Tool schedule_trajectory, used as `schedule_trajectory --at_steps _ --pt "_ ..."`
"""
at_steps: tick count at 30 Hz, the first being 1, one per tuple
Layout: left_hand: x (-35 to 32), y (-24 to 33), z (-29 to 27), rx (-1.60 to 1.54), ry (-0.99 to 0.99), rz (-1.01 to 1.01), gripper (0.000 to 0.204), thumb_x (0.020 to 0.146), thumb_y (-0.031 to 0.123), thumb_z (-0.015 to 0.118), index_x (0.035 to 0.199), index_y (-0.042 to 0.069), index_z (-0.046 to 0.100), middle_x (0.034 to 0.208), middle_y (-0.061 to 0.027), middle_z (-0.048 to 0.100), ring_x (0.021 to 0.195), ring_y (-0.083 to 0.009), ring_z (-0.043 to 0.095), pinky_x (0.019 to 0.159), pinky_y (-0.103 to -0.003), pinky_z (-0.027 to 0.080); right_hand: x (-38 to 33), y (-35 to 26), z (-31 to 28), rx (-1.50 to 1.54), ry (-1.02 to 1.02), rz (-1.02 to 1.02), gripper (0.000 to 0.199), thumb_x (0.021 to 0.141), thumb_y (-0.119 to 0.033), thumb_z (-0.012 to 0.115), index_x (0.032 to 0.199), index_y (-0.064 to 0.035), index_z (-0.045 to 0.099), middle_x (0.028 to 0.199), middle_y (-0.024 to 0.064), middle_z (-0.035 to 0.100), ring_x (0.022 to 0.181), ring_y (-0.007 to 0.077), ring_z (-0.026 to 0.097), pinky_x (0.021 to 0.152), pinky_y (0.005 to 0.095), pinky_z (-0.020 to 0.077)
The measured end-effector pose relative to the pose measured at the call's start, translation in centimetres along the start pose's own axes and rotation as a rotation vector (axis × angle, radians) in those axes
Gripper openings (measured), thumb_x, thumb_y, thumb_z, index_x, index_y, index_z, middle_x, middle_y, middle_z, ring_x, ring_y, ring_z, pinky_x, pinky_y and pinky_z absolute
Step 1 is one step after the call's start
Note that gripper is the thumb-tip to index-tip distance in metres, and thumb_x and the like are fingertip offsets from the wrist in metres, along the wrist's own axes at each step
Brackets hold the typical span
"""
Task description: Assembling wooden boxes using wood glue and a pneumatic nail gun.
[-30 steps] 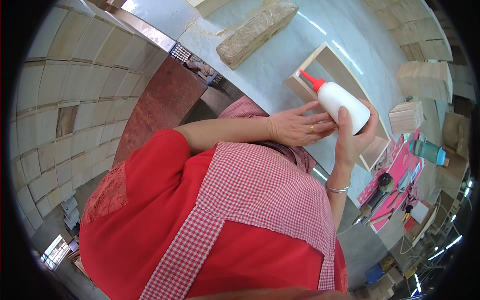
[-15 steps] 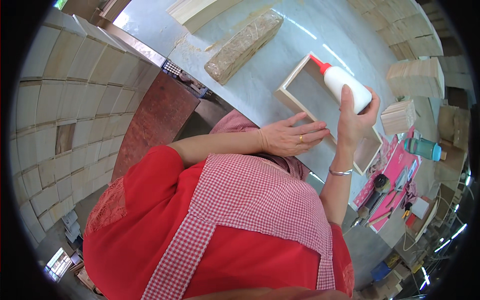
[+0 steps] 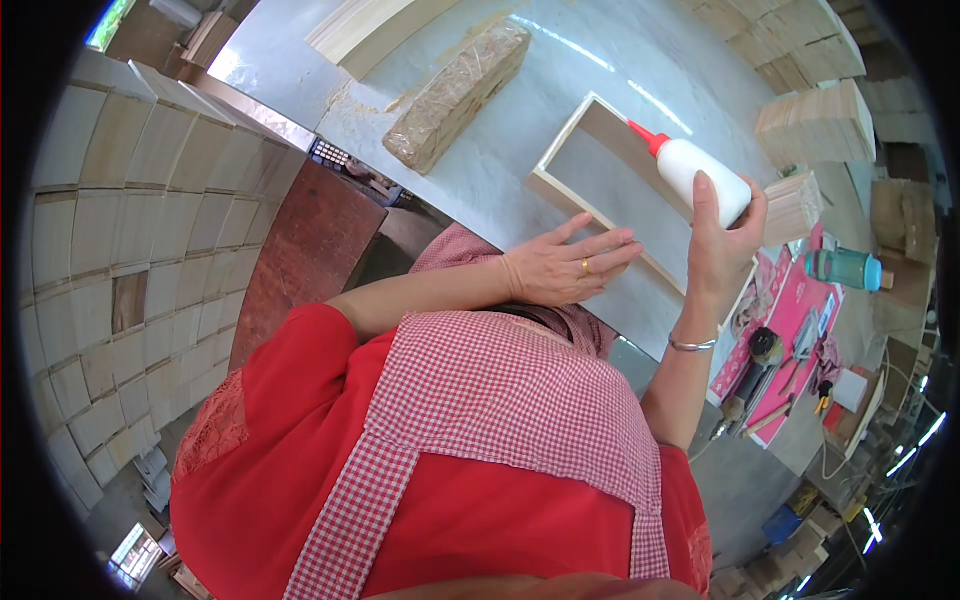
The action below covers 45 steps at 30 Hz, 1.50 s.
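Observation:
My right hand [image 3: 722, 240] is wrapped round a white squeeze bottle [image 3: 704, 180] with a red pointed nozzle. The bottle is tilted, and its nozzle tip is at the far long side of a light wooden rectangular frame [image 3: 558, 186]. This frame lies on the pale worktable, partly hidden by my right hand and forearm. Over its near long side is my left hand [image 3: 570, 264], fingers stretched out, holding nothing. Whether its fingertips press on the wood I cannot tell.
A wrapped brown block [image 3: 460, 98] lies beyond the frame to the left. Stacked wooden boards [image 3: 815, 125] stand at the right, near a teal bottle [image 3: 840, 268] and tools on a pink sheet [image 3: 790, 320]. Wood pieces are piled high at left [image 3: 140, 220].
The nozzle tip has moved from the frame's far left corner rightward along its far side. The whole view has shifted slightly, and my left hand stays by the near side.

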<state>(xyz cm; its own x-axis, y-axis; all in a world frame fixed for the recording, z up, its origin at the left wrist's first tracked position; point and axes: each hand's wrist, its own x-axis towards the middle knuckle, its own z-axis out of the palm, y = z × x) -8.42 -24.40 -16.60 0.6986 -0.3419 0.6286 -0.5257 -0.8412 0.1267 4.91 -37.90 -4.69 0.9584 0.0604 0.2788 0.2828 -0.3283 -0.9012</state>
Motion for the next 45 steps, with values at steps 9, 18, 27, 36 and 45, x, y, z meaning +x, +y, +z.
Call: schedule_trajectory --at_steps 9,18,27,36,45 --pt "0.0 -0.1 -0.3 0.045 -0.060 0.017 0.052 0.086 0.039 0.065 0.132 0.015 0.060 0.153 0.0008 0.041 0.144 -0.0178 0.035 0.121 -0.054 0.006 -0.6 2.7 -5.9 -0.153 0.143 -0.164 0.046 0.082 -0.025 0.082 0.112 -0.0013 0.058 0.095 0.0055 0.061 0.074 0.0102 0.058 0.053 0.0232 0.0464" --pt "0.2 0.3 -0.4 0.081 -0.075 0.001 0.053 0.085 0.040 0.066 0.131 0.014 0.059 0.153 -0.0004 0.041 0.144 -0.0201 0.035 0.121 -0.054 0.006 -1.8 4.9 -12.5 -0.237 0.252 -0.126 0.045 0.081 -0.024 0.083 0.111 0.0000 0.058 0.096 0.0063 0.062 0.075 0.0111 0.059 0.054 0.0225 0.0478" --pt "0.2 0.4 -0.3 0.114 -0.094 0.002 0.050 0.085 0.039 0.067 0.128 0.014 0.062 0.152 -0.0027 0.044 0.145 -0.0232 0.035 0.121 -0.055 0.007 -3.1 5.2 -17.1 -0.202 0.375 0.058 0.046 0.079 -0.020 0.085 0.110 0.0017 0.058 0.102 0.0102 0.063 0.091 0.0170 0.061 0.078 0.0320 0.0534" --pt "0.2 0.4 -0.1 0.138 -0.105 -0.005 0.050 0.084 0.038 0.068 0.128 0.014 0.062 0.151 -0.0032 0.044 0.145 -0.0241 0.034 0.121 -0.054 0.007 -3.4 6.8 -20.0 -0.264 0.433 -0.054 0.044 0.082 -0.026 0.082 0.108 0.0009 0.060 0.098 0.0071 0.063 0.080 0.0118 0.059 0.062 0.0254 0.0509" --pt "0.3 0.5 -0.1 0.131 -0.085 -0.004 0.051 0.083 0.037 0.069 0.129 0.014 0.061 0.152 -0.0038 0.042 0.145 -0.0241 0.033 0.121 -0.054 0.008 -5.1 5.5 -21.2 -0.279 0.421 0.026 0.044 0.079 -0.019 0.084 0.108 0.0018 0.060 0.101 0.0080 0.063 0.092 0.0152 0.059 0.081 0.0303 0.0509"
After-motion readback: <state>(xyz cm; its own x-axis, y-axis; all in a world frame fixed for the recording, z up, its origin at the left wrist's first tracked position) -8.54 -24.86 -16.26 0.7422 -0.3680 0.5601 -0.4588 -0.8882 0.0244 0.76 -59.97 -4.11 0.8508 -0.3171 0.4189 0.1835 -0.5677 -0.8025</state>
